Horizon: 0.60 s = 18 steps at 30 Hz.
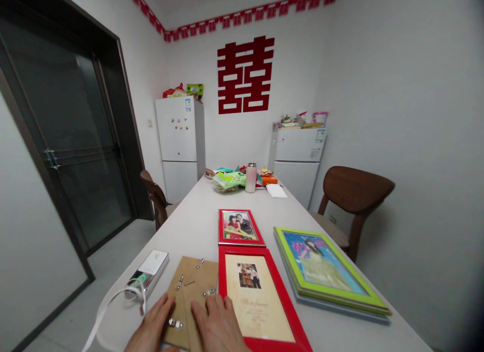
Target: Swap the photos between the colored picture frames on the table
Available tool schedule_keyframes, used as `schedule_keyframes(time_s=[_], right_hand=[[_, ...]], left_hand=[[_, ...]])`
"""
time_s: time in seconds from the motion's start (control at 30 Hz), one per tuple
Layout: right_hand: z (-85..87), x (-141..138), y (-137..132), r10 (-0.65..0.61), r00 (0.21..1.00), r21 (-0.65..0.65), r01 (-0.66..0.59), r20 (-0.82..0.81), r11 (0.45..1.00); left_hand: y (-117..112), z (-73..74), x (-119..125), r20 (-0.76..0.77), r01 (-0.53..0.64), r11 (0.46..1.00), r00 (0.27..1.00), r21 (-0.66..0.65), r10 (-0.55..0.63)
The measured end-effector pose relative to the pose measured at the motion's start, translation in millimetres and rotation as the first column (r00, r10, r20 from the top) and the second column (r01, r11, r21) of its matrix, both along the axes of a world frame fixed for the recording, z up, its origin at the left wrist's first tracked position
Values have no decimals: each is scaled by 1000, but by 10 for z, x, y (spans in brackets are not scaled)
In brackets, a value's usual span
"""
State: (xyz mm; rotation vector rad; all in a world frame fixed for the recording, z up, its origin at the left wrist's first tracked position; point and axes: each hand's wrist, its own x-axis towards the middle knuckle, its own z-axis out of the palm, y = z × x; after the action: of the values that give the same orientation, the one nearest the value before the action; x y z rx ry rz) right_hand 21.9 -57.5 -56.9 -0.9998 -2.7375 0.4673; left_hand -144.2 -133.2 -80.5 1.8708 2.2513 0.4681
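A photo frame lies with its brown backing board (194, 279) upward and metal clips along its edges. My left hand (151, 324) rests along the board's lower left side, fingers stretched out and touching it. Across the board's lower right part lies my right hand (219, 324), with thumb and fingers apart. It covers part of the board and the edge of a large red photo frame (285, 311), which has a cream insert. Just beyond is a smaller red photo frame (222, 226) holding a picture of a couple.
On the right, a green photo frame (295, 271) lies on a grey one. A power bank (151, 266) with a white cable (100, 316) is at the left edge. A pink bottle (250, 178) and green bags (230, 180) stand at the far end. Wooden chairs flank the table.
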Motion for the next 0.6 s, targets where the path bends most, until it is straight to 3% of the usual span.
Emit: schedule_keyframes(time_s=[0.23, 0.4, 0.5, 0.6], right_hand=[[48, 90, 18, -53, 943, -132, 10, -328, 991], [171, 174, 49, 54, 880, -38, -81, -473, 996], [274, 228, 51, 174, 820, 105, -139, -545, 985], [376, 334, 66, 241, 769, 239, -118, -592, 964]], left_hand=[[-10, -341, -124, -100, 70, 969, 994, 238, -47], [16, -530, -94, -121, 184, 912, 981, 368, -149], [41, -394, 18, -131, 227, 900, 973, 373, -191], [61, -83, 182, -168, 236, 903, 968, 358, -186]])
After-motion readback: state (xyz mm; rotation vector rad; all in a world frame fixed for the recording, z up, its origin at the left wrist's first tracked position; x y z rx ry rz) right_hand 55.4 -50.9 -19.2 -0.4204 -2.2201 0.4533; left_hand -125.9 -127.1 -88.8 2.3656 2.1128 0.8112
